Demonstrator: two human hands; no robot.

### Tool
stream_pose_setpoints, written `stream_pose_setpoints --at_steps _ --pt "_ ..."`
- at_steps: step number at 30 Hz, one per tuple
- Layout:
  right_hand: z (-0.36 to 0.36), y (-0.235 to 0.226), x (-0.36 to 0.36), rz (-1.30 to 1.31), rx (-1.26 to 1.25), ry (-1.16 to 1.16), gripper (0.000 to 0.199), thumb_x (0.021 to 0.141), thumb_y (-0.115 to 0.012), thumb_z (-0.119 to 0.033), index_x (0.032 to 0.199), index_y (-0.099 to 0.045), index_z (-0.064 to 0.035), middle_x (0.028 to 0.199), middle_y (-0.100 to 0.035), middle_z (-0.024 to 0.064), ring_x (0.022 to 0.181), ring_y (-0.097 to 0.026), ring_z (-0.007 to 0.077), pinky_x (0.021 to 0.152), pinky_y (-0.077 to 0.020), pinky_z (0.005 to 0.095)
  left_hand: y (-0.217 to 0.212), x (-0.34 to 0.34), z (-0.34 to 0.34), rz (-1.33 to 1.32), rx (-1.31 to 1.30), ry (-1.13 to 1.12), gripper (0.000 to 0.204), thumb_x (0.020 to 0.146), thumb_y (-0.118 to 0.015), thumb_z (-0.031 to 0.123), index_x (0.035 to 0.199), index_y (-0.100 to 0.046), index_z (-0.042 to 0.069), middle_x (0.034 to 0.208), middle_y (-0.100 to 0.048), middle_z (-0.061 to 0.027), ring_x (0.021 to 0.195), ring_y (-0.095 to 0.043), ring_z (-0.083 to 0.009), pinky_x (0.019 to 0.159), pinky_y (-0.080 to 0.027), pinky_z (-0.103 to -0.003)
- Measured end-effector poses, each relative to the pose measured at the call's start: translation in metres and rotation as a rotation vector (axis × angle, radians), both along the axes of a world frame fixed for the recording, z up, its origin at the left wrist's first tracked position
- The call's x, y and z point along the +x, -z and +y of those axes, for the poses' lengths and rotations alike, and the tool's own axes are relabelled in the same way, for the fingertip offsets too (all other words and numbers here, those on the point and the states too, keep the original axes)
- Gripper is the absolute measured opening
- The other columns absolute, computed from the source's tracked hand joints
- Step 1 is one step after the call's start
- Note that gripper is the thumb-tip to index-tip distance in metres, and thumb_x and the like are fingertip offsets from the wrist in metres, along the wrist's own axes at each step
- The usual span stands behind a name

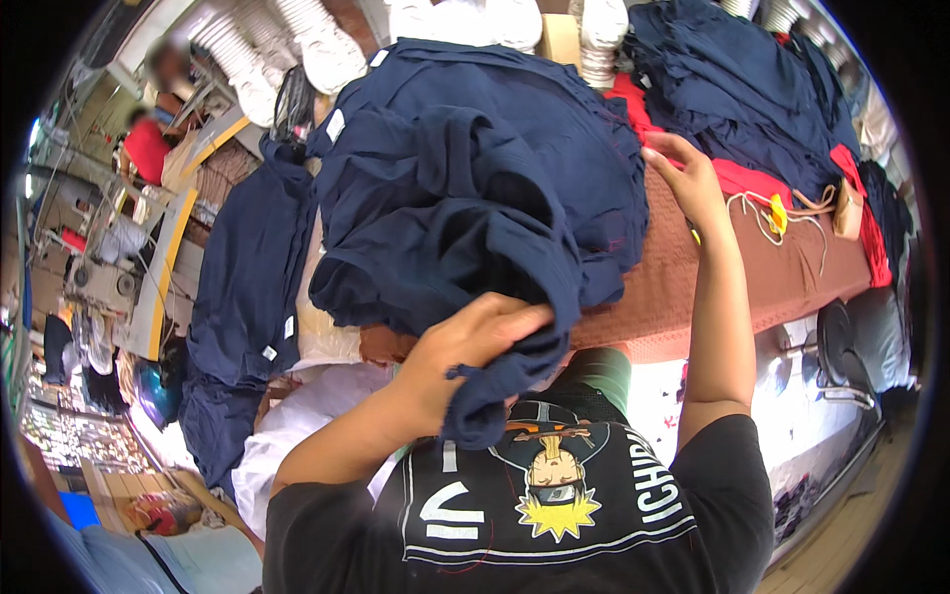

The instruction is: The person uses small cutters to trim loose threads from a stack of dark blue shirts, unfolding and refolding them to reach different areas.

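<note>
A heap of navy blue garments [465, 188] lies on a brown cloth-covered table [693, 277]. My left hand [473, 346] grips a bunched end of one navy garment at the table's near edge. My right hand [693, 183] reaches over the table with its fingers spread, resting against the right side of the heap. My black printed shirt fills the lower middle of the view.
Another navy pile [732, 89] and red cloth [752, 178] lie farther along the table, with cream cord [762, 213] beside them. More navy garments [242, 297] hang at left. White stacked pieces [327, 45] sit behind. A person in red [148, 148] works far left.
</note>
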State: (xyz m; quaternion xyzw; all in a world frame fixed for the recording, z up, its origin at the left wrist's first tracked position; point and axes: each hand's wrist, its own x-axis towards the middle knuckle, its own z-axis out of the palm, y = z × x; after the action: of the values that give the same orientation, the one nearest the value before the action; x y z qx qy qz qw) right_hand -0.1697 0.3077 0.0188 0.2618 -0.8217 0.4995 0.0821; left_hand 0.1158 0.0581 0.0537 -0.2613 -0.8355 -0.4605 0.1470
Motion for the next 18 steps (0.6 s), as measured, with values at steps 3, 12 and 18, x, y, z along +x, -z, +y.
stream_pose_setpoints --at_steps 3,12,18 --pt "-0.060 -0.053 0.050 -0.084 -0.079 -0.450 0.032 0.092 -0.065 -0.022 0.118 -0.065 -0.0037 0.114 -0.067 0.0056 0.107 -0.059 0.0130 0.095 -0.0444 0.0297 0.005 0.005 0.005 -0.029 -0.034 0.043 0.058 0.077 -0.072 0.020 0.129 -0.052 0.005 0.115 -0.057 -0.0182 0.100 -0.059 -0.0360 0.085 -0.049 -0.037" --pt "-0.198 -0.106 0.118 0.391 1.129 -0.592 0.055 0.069 -0.081 -0.018 0.120 -0.063 -0.0084 0.115 -0.063 0.0168 0.110 -0.060 0.0330 0.091 -0.0485 0.0428 -0.004 0.005 -0.029 -0.184 -0.052 0.174 0.056 0.067 -0.077 0.012 0.118 -0.058 0.002 0.112 -0.059 -0.0168 0.103 -0.061 -0.0346 0.089 -0.048 -0.039" --pt "-0.206 -0.211 0.034 0.107 -0.033 0.003 0.027 0.089 -0.066 -0.022 0.111 -0.068 -0.0076 0.092 -0.070 0.0144 0.082 -0.065 0.0199 0.072 -0.0541 0.0303 -0.207 -0.024 -0.220 0.090 -0.968 -0.448 0.061 0.056 -0.070 -0.004 0.116 -0.063 0.005 0.111 -0.065 -0.0137 0.108 -0.061 -0.0266 0.095 -0.048 -0.038"
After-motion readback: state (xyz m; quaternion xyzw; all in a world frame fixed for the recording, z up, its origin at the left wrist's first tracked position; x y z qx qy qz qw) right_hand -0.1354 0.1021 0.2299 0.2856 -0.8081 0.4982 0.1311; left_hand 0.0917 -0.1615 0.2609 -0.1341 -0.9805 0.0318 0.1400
